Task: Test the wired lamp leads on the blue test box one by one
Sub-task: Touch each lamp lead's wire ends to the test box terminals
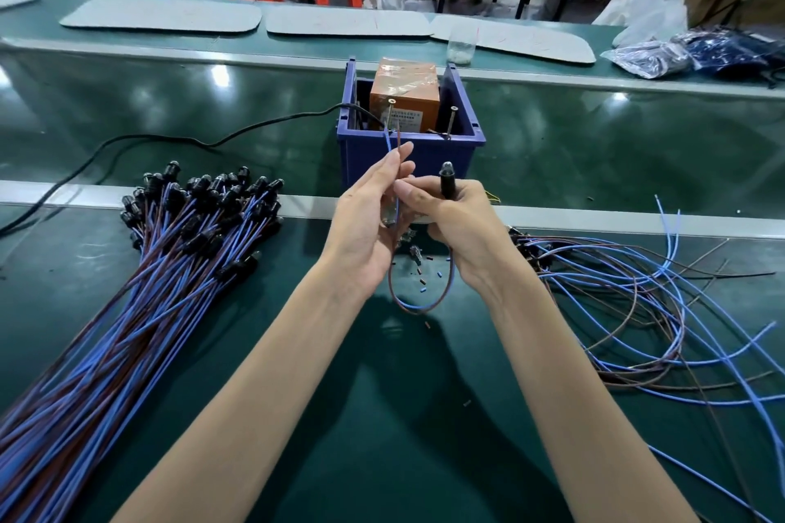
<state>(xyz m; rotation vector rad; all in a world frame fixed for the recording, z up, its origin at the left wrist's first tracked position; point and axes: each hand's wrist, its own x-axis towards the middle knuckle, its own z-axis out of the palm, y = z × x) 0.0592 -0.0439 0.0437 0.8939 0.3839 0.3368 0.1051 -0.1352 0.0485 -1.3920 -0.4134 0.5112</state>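
- The left hand (368,221) pinches the blue and brown wire ends (393,142), which reach the rim of the blue test box (424,155) on the desk (382,416).
- The right hand (461,223) has its grip curled round the black lamp (447,179).
- Spread the two tips so each meets its own upright screw contact (453,117).
- Hold the lamp's lens upward so any glow shows.
- Keep the lamp bundle (170,268) on the left apart from the loose leads (637,289) on the right.
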